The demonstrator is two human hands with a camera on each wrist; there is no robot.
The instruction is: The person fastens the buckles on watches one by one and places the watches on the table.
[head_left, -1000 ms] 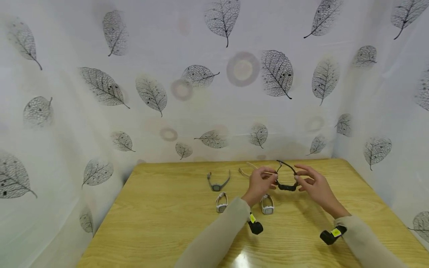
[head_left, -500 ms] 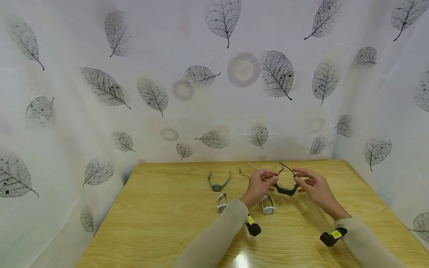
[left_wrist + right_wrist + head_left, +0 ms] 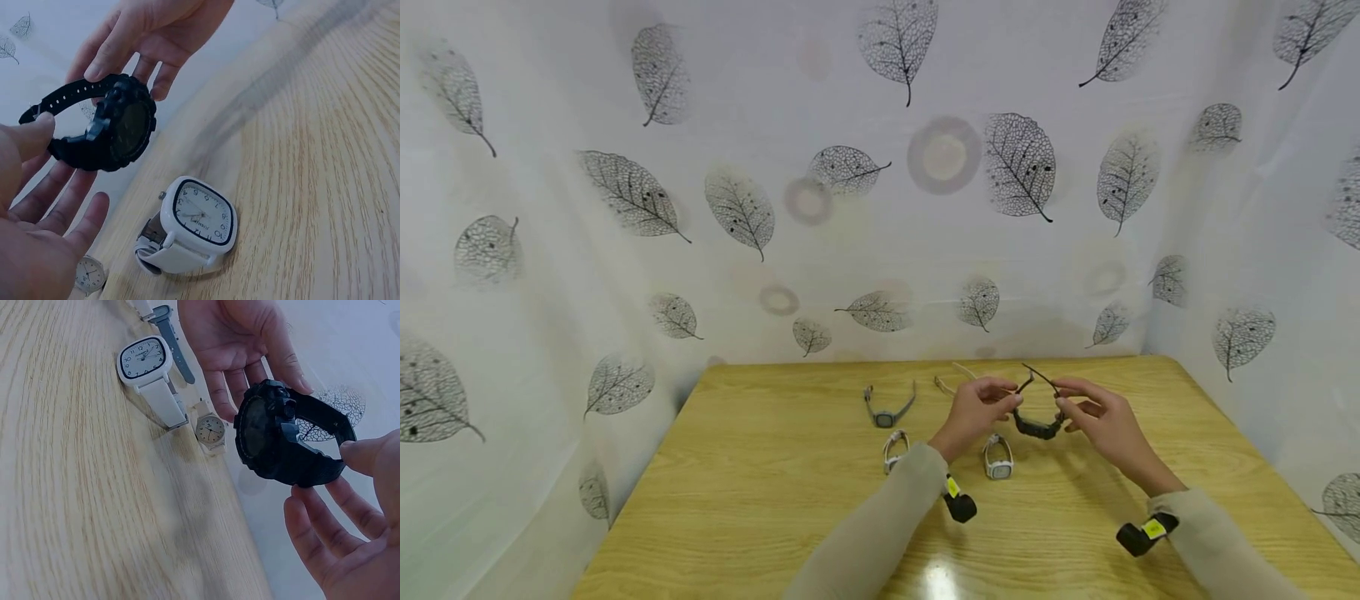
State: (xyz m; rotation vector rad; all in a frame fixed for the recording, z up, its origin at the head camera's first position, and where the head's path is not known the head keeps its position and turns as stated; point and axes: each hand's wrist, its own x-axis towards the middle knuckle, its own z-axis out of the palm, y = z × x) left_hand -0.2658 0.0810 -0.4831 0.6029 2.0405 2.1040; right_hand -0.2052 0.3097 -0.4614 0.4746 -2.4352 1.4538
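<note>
A black wristwatch (image 3: pixel 1036 430) with a chunky round case is held above the table by both hands, its dial facing away from the person. My left hand (image 3: pixel 973 414) pinches one strap part between thumb and fingers. On the other side, my right hand (image 3: pixel 1100 417) pinches the opposite strap part. The strap (image 3: pixel 65 95) is unfastened and curves up behind the case, with punched holes along it. Below the hands stands a white square watch (image 3: pixel 199 212), its strap buckled in a loop. A pale round-dial watch (image 3: pixel 210 429) lies beyond, partly covered by my left hand in the head view.
Another white watch (image 3: pixel 892 443), partly covered by the left sleeve, and a grey watch (image 3: pixel 885 420) with its strap spread stand farther left on the wooden table (image 3: pixel 760 483). A leaf-printed curtain (image 3: pixel 925 242) encloses the table's back and sides.
The black watch's case has dropped slightly and tilted, and its strap ends have shifted. My left hand has moved a little left; my right hand stays nearly in place. The other watches have not moved.
</note>
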